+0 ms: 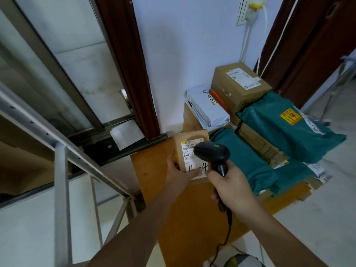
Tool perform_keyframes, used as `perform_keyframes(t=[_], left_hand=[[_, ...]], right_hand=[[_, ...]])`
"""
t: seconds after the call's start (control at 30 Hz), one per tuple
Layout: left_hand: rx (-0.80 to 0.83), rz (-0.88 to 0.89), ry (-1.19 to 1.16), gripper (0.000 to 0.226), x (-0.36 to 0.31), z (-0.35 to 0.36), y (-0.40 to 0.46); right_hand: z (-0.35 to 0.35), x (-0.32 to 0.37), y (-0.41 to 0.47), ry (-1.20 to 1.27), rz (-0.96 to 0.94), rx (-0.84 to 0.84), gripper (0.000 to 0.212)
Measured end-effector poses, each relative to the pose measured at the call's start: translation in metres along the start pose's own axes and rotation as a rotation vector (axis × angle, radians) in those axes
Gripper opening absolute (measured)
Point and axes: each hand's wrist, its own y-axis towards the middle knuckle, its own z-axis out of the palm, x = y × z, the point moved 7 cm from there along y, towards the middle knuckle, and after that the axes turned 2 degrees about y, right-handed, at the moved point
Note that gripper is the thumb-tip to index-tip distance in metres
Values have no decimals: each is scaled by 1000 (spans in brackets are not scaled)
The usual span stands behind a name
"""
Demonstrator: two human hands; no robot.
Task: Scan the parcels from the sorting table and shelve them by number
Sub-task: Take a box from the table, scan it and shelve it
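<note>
A small brown cardboard parcel (185, 140) with a white label marked "4-4" is tilted up over the wooden sorting table (154, 170). My left hand (178, 175) grips its lower left edge, thumb across the label. In my right hand (231, 186) I hold a black corded barcode scanner (212, 153) by the handle. Its head, with a green light on top, hovers right over the parcel's label and hides part of it.
More parcels are piled on the table's right: green poly bags (289, 128) (244, 162), a white bag (208, 108) and a brown box (238, 83) on top. A grey metal shelf frame (60, 189) stands at left. A dark door frame and white wall lie behind.
</note>
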Motion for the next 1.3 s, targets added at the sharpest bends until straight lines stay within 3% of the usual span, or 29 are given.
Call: perform_keyframes(t=[0.23, 0.53, 0.83, 1.3], left_hand=[[-24, 14, -8, 124, -5, -5, -32], [-107, 59, -71, 124, -5, -34, -97], [-284, 79, -146, 127, 57, -69, -242], [-772, 36, -395, 114, 155, -184, -475]], right_hand=[[-2, 5, -40, -19, -59, 20, 12], [-16, 18, -103, -215, -227, 172, 6], [-10, 8, -209, -312, -510, 534, 6], [102, 11, -358, -384, -639, 1001, 6]])
